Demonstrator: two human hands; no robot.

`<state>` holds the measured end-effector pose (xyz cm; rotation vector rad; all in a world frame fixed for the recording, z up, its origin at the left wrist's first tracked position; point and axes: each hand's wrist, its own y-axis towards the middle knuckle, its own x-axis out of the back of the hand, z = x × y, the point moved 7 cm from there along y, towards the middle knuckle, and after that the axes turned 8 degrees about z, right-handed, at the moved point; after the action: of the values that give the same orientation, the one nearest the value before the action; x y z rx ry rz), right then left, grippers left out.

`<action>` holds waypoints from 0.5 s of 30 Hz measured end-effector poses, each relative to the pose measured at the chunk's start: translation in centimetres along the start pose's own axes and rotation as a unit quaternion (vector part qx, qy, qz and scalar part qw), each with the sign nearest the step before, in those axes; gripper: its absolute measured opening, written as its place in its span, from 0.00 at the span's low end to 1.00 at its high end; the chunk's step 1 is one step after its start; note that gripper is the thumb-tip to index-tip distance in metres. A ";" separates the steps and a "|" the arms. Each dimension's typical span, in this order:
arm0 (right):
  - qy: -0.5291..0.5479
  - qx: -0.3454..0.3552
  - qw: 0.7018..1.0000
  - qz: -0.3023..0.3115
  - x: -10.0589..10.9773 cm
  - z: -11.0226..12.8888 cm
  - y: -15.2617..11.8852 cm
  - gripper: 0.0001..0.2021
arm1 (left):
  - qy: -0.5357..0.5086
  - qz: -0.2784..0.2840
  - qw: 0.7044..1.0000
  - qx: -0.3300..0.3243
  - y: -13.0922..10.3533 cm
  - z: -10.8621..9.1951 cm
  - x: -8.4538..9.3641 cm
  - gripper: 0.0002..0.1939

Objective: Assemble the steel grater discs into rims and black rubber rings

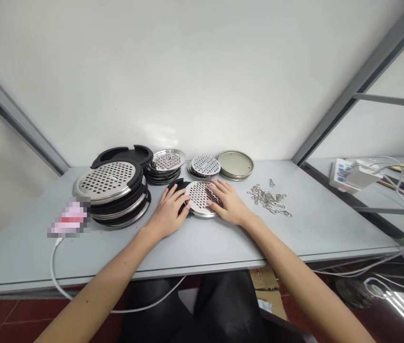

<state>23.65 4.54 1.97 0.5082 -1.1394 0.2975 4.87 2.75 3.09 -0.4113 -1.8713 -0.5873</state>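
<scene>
The left hand arches over the black holder, fingers a little apart and thumb near the disc's left edge; whether it pinches the holder cannot be told. The right hand lies spread, fingers and thumb parted, on the right side of the disc. Between them, near the middle of the tabletop, the disc lies roughly flat, perforated face up. Being round, it has no long axis and points no particular way; the holder's direction is mostly hidden by the left hand. The disc looks like thin metal, so probably light, stiff, smooth enough to slide and hardly fragile; the holes may be sharp, making the rim the better hold. The holder looks duller and likely grips more easily. Farther out, clips lie scattered to the right, grater discs, small discs and plates stand behind, and a tall stack is at the left.
</scene>
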 end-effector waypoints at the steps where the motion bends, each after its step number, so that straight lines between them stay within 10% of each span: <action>1: 0.001 0.010 1.000 0.015 -0.2 0.4 0.0 0.31 | 0.002 0.002 1.000 -0.002 0.0 0.1 -0.1 0.19; 15: 0.061 0.020 0.997 0.048 0.0 -0.2 0.0 0.51 | 0.001 0.036 0.999 0.038 0.2 0.5 -0.5 0.24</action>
<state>23.76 4.64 1.93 0.4638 -1.0421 0.4300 4.74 3.24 2.53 -0.4245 -1.8625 -0.4667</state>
